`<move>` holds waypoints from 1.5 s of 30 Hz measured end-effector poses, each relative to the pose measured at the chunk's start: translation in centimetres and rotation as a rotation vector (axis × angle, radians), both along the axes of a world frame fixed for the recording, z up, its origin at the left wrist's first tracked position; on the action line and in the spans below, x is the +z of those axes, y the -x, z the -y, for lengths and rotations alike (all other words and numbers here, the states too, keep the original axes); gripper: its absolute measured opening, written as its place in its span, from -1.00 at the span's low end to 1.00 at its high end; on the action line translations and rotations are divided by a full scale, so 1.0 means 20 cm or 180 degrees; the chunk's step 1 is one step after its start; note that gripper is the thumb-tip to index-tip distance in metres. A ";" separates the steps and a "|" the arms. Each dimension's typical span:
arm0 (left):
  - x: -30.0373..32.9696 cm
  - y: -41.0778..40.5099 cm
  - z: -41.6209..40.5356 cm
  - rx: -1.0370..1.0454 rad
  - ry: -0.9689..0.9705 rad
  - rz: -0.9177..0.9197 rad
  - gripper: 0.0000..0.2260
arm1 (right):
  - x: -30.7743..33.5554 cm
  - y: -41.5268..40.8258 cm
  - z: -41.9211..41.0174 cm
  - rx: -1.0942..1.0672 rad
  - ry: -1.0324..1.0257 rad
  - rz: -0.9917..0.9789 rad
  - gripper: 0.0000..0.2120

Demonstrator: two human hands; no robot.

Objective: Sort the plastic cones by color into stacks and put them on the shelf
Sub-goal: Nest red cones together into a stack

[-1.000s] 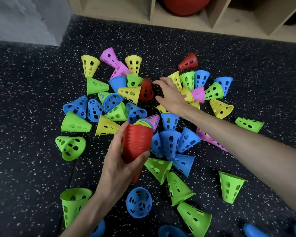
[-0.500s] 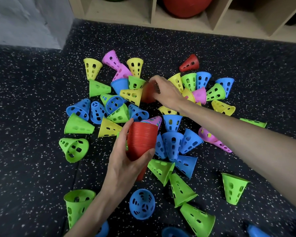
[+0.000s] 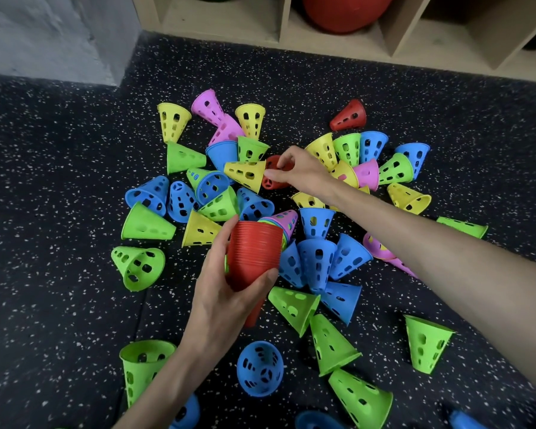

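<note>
The left hand (image 3: 229,301) is gripping a nested red stack (image 3: 254,255), thumb on one side and fingers wrapped round the other. It is keeping the wide open end turned up and toward the pile, most likely so the next cone can be dropped straight in without regripping. The right hand (image 3: 300,173) is reaching across the heap and pinching a single red cone (image 3: 271,178) between thumb and fingertips. That cone is lying on the floor, wedged beside a yellow cone (image 3: 245,174) and just below a green one (image 3: 251,148), which probably explains the fingertip pinch: there is little room for a fuller hold. The judgement is that red is being gathered first, the stack being held close so each pick travels only a short way. One more loose red cone (image 3: 348,116) is lying apart at the far edge of the heap, near the shelf (image 3: 390,32); it looks like the last stray of that colour, though others could be hidden underneath. Blue, green, yellow and pink cones are lying tumbled on the speckled floor (image 3: 59,181), mostly on their sides and unsorted, so the task is at an early stage. The shelf compartments are sitting open just beyond the heap, one holding a large red ball (image 3: 344,10), and no cone stacks are showing in them yet.
</note>
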State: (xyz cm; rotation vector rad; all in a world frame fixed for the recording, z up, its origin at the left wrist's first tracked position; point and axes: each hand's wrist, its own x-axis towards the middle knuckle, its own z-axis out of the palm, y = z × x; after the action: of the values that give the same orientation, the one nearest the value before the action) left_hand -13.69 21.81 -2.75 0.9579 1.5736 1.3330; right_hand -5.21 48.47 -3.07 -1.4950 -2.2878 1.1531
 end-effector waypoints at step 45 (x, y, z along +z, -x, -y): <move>-0.01 0.01 -0.26 -0.0247 0.0047 -0.0714 -0.17 | 0.31 -0.32 0.23 0.0714 0.0718 -0.1393 -0.83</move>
State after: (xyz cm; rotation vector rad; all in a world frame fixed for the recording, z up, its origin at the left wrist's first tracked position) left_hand -13.88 26.98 -3.01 1.1805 1.6918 1.1913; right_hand 1.18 43.79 3.21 -0.9320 -2.1066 1.6563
